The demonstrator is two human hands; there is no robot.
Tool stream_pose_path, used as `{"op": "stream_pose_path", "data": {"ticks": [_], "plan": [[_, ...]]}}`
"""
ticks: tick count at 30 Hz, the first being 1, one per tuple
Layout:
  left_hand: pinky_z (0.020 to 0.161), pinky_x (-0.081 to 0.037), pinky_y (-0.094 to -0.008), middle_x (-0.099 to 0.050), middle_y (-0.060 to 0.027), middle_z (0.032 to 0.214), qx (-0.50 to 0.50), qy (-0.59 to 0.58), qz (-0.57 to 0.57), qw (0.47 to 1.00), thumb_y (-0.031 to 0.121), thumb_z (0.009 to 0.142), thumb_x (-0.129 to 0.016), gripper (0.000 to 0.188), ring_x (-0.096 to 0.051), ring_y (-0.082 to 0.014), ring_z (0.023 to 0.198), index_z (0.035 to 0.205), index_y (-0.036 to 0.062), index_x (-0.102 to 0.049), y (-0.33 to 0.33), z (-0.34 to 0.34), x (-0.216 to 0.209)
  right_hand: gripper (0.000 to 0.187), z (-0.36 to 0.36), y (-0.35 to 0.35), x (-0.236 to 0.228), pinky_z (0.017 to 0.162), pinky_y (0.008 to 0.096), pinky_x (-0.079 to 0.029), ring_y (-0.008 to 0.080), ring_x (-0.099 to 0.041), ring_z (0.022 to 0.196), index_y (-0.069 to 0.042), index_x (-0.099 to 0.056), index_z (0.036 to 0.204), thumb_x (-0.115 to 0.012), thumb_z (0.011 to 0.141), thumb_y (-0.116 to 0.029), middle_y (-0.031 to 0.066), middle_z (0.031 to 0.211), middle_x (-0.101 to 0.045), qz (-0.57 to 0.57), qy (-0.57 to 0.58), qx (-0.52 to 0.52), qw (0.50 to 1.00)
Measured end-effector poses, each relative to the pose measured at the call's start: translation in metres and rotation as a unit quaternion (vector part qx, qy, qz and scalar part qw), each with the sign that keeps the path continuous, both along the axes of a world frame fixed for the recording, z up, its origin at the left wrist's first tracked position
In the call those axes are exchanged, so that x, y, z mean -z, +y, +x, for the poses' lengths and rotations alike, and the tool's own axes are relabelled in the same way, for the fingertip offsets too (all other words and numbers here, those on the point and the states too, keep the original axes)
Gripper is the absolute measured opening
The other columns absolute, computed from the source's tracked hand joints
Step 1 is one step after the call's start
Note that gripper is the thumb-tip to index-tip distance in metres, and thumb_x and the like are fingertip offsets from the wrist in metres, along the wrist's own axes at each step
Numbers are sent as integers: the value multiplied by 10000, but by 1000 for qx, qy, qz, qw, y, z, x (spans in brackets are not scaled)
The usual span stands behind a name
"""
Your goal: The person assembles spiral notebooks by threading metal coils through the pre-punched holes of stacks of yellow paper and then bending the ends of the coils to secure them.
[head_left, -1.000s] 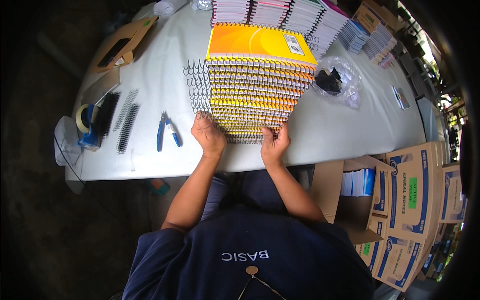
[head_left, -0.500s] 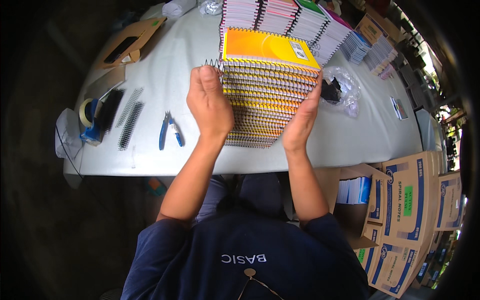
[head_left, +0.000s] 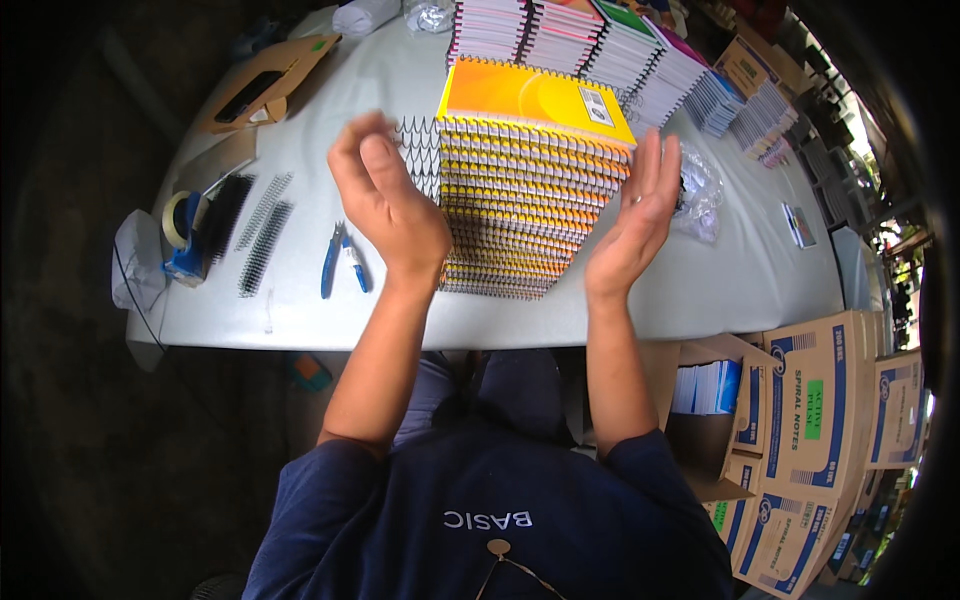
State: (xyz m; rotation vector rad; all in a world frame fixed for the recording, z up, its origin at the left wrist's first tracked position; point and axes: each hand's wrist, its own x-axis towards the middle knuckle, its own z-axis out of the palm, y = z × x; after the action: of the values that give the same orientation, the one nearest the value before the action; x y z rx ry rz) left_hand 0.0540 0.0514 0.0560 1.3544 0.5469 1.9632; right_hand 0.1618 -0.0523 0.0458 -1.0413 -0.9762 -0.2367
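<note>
A tall stack of yellow and orange spiral notebooks (head_left: 535,98) stands on the table in front of me, spiral edges facing me. Loose ends of wire coil (head_left: 418,150) stick out from its left side. My left hand (head_left: 392,205) is beside that side near the coil ends, fingers curved and apart, holding nothing. On the other side my right hand (head_left: 635,215) is raised, fingers stretched out and palm toward the stack. A narrow gap shows between this hand and the notebooks; whether the left palm's edge touches the stack I cannot tell.
Blue-handled cutting pliers (head_left: 343,262) and dark wire coils (head_left: 265,248) lie left, near a blue tape dispenser (head_left: 185,240). Behind stand other notebook stacks (head_left: 560,45). A clear plastic bag (head_left: 700,195) lies right. Cardboard boxes (head_left: 810,400) are piled below the table's right side.
Both hands have come away from the stack's sides, the left moving left and the right moving right. Their fingers have opened, and more coil ends show on the left.
</note>
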Motion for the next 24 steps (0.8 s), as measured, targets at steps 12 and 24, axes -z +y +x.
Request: {"op": "stream_pose_path", "data": {"ticks": [12, 24], "plan": [[602, -447, -219, -629, -56, 689, 50, 48, -18, 997, 186, 853, -641, 211, -541, -79, 610, 783, -12, -617, -1, 12, -13, 383, 0, 6, 0, 1036, 362, -311, 268, -414, 1241, 54, -409, 1286, -398, 962, -150, 214, 1337, -419, 17, -43, 35, 998], [682, -420, -224, -608, -51, 792, 85, 71, -11, 994, 229, 934, -506, 257, -513, -82, 706, 877, -6, -593, 8, -10, -15, 353, 3, 3, -6, 1008, 353, -355, 245, -462, 1188, 64, -448, 1237, -437, 946, -137, 199, 1304, -455, 40, -32, -17, 999]]}}
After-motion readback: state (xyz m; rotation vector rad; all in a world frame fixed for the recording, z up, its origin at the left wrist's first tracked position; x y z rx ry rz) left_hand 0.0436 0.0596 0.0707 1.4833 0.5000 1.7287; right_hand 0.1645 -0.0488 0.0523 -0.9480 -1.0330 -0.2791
